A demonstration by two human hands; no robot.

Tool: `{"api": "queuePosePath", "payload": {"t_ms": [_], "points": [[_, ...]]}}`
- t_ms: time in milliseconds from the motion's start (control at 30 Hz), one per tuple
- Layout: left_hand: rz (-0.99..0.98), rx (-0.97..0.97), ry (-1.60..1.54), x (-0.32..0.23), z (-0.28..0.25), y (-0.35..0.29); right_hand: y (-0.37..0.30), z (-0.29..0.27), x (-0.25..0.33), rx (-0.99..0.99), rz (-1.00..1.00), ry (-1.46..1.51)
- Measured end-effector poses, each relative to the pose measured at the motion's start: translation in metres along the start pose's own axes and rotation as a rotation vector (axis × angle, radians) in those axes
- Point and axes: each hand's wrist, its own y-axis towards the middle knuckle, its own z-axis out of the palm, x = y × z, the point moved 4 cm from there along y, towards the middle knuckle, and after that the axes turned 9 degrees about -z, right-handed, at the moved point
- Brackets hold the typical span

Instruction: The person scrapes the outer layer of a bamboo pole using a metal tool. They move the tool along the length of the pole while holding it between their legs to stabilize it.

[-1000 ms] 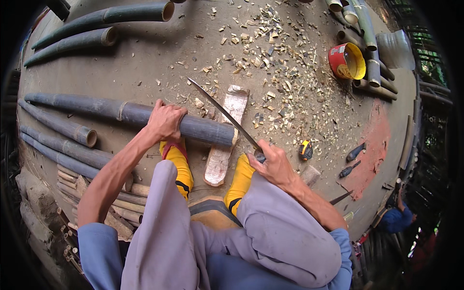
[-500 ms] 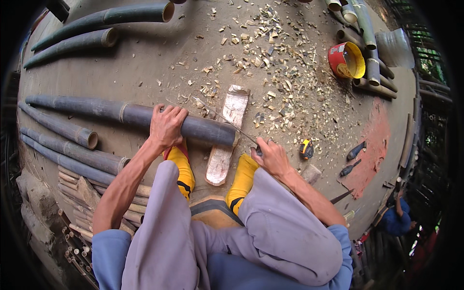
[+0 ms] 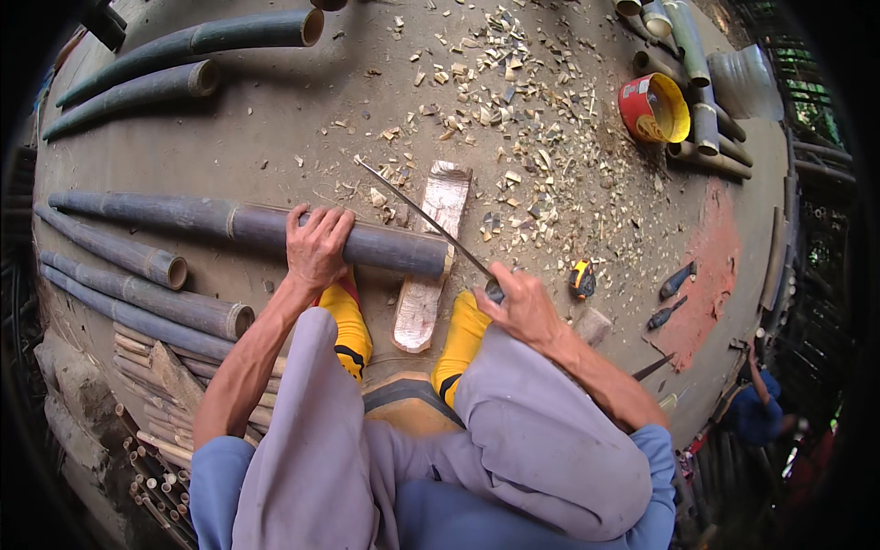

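My left hand [image 3: 319,246] is closed over the top of a thick dark bamboo pole [image 3: 183,213], which lies left to right in front of me. The pole's cut right end rests on a pale, hewn wooden block [image 3: 445,200]. In my right hand [image 3: 524,307] is the handle of a long, narrow-bladed knife [image 3: 417,213]. Its blade slants up and left over the block and past the pole's end, tip pointing away from me. Whether the blade touches the pole, I cannot tell. My feet in yellow socks [image 3: 463,335] flank the block's near end.
Bamboo chips [image 3: 522,119] litter the ground ahead. More bamboo poles [image 3: 156,293] lie at left. A red and yellow bucket [image 3: 653,108] stands far right by cut bamboo. A tape measure [image 3: 581,280] and two dark tools [image 3: 676,282] lie right. Another person [image 3: 759,403] sits far right.
The knife's blade, blurred before, now shows sharply, its tip swung farther from me. My right hand has shifted slightly right and nearer. The left hand still holds the pole.
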Motion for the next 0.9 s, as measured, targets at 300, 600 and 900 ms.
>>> {"api": "queuePosePath", "payload": {"t_ms": [300, 600, 900], "points": [[0.024, -0.061, 0.031, -0.002, 0.001, 0.002, -0.002, 0.015, -0.021, 0.016, 0.029, -0.028], [0.068, -0.224, 0.047, -0.010, 0.010, 0.010, -0.014, 0.016, -0.054, 0.167, 0.203, -0.028], [0.050, -0.108, 0.061, -0.012, -0.005, -0.005, -0.005, 0.021, -0.055, 0.213, 0.169, 0.071]]}}
